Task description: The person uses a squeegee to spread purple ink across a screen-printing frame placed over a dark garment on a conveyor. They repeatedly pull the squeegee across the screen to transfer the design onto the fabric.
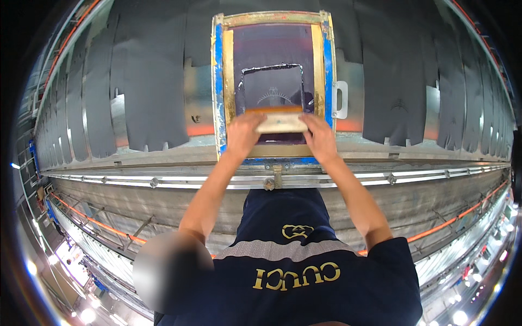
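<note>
Both my hands grip a screen-printing squeegee (281, 124) with a pale wooden handle and an orange blade edge. My left hand (244, 133) is closed round its left end, my right hand (320, 136) round its right end. The squeegee lies crosswise over the lower part of a printing screen (272, 46) with dark purple mesh. A dark rectangular outline and a pale arched design show on the mesh just beyond the blade. Around the mesh runs a worn frame (219, 76) with blue and yellowish sides. What lies beneath the screen is hidden.
Dark grey fabric pieces (149, 87) lie side by side along the long table, with more fabric (394, 81) to the right. A white handle (341, 99) juts from the frame's right side. A metal rail (217, 183) runs along the table's near edge, in front of my body.
</note>
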The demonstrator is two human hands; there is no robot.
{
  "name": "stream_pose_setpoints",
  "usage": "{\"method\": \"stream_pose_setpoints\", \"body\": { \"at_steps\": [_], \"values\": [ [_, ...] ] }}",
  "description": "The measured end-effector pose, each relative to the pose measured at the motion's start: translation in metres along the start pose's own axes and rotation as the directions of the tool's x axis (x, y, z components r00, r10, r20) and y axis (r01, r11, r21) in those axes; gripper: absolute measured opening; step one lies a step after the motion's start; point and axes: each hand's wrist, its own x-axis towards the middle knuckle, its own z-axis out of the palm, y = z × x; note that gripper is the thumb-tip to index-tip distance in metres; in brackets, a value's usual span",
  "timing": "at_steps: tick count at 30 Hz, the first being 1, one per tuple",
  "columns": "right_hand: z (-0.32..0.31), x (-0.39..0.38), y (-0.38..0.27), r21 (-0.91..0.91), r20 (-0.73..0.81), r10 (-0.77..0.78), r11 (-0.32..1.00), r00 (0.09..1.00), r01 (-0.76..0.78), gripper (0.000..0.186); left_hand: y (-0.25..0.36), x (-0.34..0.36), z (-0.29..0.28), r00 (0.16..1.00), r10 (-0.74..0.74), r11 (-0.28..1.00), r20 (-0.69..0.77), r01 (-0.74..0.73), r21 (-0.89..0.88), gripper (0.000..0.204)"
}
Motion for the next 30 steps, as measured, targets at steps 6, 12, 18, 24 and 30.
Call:
{"method": "stream_pose_setpoints", "body": {
  "at_steps": [6, 12, 18, 24, 30],
  "values": [
    [-0.045, 0.004, 0.054, 0.376, -0.185, 0.212, 0.917, 0.960, -0.130, 0.052, 0.014, -0.046, 0.005, 0.973, 0.104, 0.988, -0.208, -0.125, -0.090, 0.044],
    [-0.031, 0.085, 0.121, 0.388, -0.207, 0.532, 0.815, 0.821, -0.431, 0.031, 0.011, -0.052, 0.013, 0.987, 0.096, 0.987, -0.131, -0.111, -0.115, 0.052],
    [-0.038, 0.093, 0.081, 0.239, -0.508, 0.358, 0.932, 0.784, -0.271, 0.020, 0.001, -0.088, -0.002, 0.972, 0.170, 0.971, -0.164, -0.194, -0.142, 0.059],
    [0.063, 0.122, -0.018, 0.399, -0.435, 0.436, 0.878, 0.788, -0.265, 0.018, -0.104, -0.140, -0.091, 0.966, 0.121, 0.982, -0.229, -0.150, -0.114, 0.058],
    [0.220, 0.173, -0.158, 0.547, -0.344, 0.474, 0.803, 0.811, -0.237, 0.020, -0.258, -0.170, -0.175, 0.961, 0.011, 0.993, -0.278, -0.042, -0.107, 0.055]
  ]
}}
